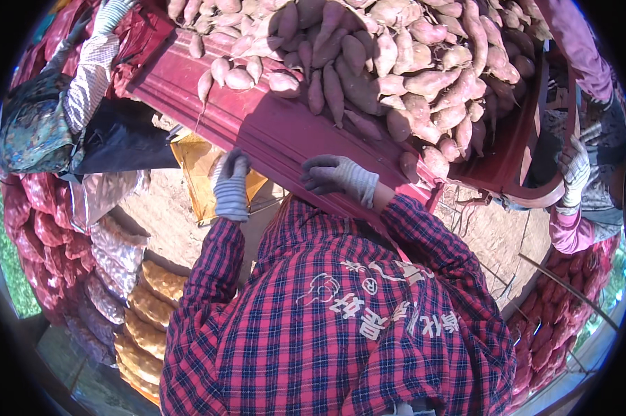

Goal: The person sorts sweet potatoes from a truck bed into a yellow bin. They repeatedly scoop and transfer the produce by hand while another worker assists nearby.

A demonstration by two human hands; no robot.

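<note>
My left hand (232,184), in a striped knit glove with dark grey fingers, is raised beside the front edge of the red metal tailgate (292,140). An orange mesh bag (191,177) hangs just behind it; whether the fingers touch the bag cannot be made out. Over the tailgate's near edge hovers my right hand (340,179), gloved alike, its fingers loosely bent and nothing visible in them. Sweet potatoes (427,83) are heaped on the red load bed beyond, and several loose ones (237,79) lie on the tailgate. A shadow darkens the middle of the heap.
A co-worker's gloved arm (92,78) reaches over red bags at upper left. At right, another person's gloved hand (574,171) is at a red metal rail (539,195). Filled red (45,223) and orange mesh sacks (146,327) are stacked left, more red sacks (544,322) right.
</note>
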